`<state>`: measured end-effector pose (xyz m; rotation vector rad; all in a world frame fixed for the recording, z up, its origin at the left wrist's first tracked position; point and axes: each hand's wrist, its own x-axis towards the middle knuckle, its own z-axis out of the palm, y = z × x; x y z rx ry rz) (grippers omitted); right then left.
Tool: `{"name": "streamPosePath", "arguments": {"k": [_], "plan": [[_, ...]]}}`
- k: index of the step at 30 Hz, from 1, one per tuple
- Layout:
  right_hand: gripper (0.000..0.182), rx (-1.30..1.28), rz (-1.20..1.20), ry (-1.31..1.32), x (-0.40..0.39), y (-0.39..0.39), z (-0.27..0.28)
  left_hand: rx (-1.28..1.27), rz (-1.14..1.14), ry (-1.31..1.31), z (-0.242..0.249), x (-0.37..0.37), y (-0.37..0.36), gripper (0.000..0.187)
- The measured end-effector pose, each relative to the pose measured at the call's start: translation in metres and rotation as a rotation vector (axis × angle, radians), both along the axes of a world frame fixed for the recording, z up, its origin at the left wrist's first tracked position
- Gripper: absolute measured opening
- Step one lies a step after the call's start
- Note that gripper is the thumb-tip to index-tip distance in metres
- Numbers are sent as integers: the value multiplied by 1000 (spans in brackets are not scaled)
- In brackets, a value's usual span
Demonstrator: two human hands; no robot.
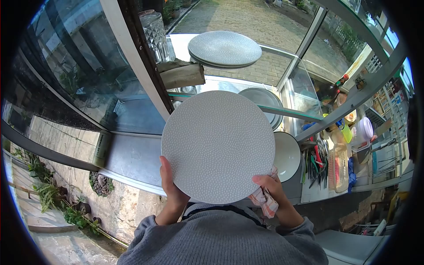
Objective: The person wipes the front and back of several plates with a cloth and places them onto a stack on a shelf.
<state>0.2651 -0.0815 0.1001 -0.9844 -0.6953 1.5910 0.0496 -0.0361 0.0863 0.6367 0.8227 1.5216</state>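
You had the big dotted plate (217, 146) held up at chest height, in front of the glass shelves (282, 112), left hand (171, 187) clasped on its lower left rim, right hand (271, 190) pinching the lower right edge through a checked cloth (265, 201). Honestly that looked like a solid two-sided hold. I'd have kept the thumb spread wide on the bare side and worked the cloth round the rim in short strokes, well away from the white bowl (286, 154)

Daylight falls through a large window (84, 84) at ten o'clock and glass shelves (247, 99) at twelve, with a brick-paved yard (260, 22) beyond, a metal sill (132, 154) at nine, and a stone ground with plants (53, 198) at eight.
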Motion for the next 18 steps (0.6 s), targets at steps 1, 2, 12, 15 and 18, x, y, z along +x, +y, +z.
{"name": "streamPosePath", "arguments": {"k": [1,2,12,15,18], "plan": [[21,3,1,0,7,4,4,-18,-31,-41,0,2,1,68],[23,-43,-6,100,12,11,10,-16,-30,-41,1,2,3,68],[55,34,-59,198,13,108,75,214,-391,253,17,-6,22,67],[63,159,-21,87,16,138,72,185,-384,302,7,-11,21,65],[68,296,-17,43,15,167,70,164,-357,268,-2,-17,21,60]]}}
